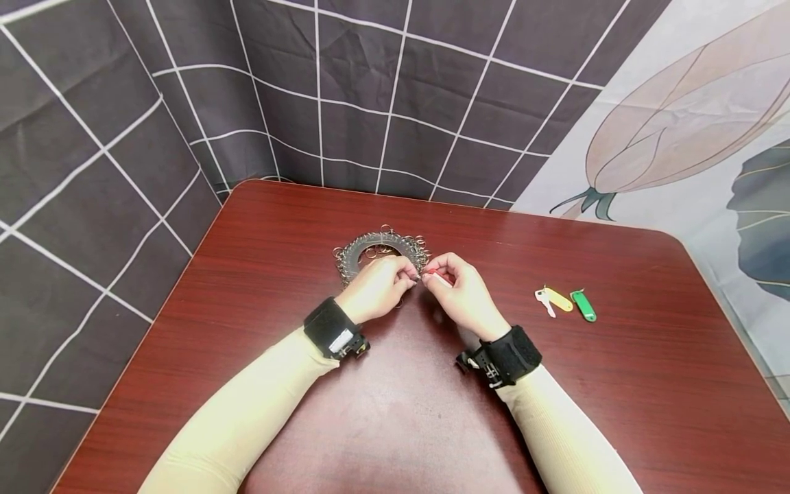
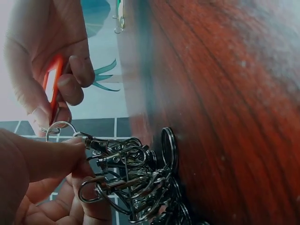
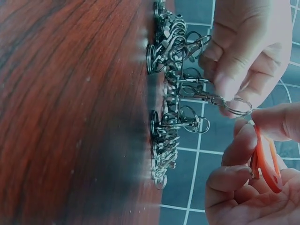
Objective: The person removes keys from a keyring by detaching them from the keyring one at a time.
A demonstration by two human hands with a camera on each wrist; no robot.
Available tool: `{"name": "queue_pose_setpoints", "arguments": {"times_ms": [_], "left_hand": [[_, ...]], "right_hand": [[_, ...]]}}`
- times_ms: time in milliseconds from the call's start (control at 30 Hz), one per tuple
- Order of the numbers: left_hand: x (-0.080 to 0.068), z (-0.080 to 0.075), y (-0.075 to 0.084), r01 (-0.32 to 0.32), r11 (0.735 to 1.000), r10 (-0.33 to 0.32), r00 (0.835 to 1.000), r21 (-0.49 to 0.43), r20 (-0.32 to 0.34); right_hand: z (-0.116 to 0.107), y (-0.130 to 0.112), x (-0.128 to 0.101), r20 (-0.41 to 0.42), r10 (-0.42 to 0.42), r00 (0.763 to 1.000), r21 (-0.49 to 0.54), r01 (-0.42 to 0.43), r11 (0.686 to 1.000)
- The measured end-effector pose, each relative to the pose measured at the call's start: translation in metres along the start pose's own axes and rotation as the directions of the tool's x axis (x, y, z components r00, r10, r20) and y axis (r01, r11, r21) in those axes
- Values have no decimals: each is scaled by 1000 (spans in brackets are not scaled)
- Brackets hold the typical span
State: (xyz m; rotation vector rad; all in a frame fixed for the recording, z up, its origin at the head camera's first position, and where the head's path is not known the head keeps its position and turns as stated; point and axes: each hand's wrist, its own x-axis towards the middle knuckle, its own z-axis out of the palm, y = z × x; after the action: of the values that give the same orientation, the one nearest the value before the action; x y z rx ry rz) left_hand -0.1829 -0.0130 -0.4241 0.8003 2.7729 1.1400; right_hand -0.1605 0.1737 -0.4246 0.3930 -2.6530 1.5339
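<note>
At the front right of a flat ring-shaped holder [image 1: 352, 255] strung with many metal clasps, my left hand [image 1: 378, 289] pinches one swivel clasp [image 3: 206, 97] between thumb and finger. A split ring [image 3: 240, 108] sticks out from that clasp toward the other hand. Facing it, my right hand [image 1: 464, 293] grips a red key tag [image 3: 269, 164] with a white label, its end close to the split ring. Part of the tag is hidden by the fingers. More clasps and rings [image 2: 145, 187] hang below the left hand in the left wrist view.
On the right of the reddish-brown table [image 1: 278, 233] lie a yellow key tag [image 1: 559, 299], a silver key [image 1: 546, 302] beside it, and a green key tag [image 1: 583, 307]. A dark gridded cloth [image 1: 358, 82] hangs behind the far edge.
</note>
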Motion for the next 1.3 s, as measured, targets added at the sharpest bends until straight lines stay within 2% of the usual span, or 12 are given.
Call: {"name": "queue_pose_setpoints", "arguments": {"times_ms": [167,400,600,867,1300], "left_hand": [[0,0,-1,-8,1000,8,1000,-2,-1],[-1,-1,1,14,1000,-14,1000,4,-13],[-3,-1,1,11,1000,-10,999,19,-43],[-3,-3,2,11,1000,-12,995,-7,-95],[-2,-2,2,1,999,4,993,41,-119]], "right_hand": [[0,-1,0,-2,14,1000,24,-14,1000],[-1,-4,0,5,36,999,14,-36,999],[-1,-3,0,9,32,999,18,-32,999],[0,-1,-1,16,28,999,-2,-28,1000],[2,3,-1,122,-6,993,-107,19,994]]}}
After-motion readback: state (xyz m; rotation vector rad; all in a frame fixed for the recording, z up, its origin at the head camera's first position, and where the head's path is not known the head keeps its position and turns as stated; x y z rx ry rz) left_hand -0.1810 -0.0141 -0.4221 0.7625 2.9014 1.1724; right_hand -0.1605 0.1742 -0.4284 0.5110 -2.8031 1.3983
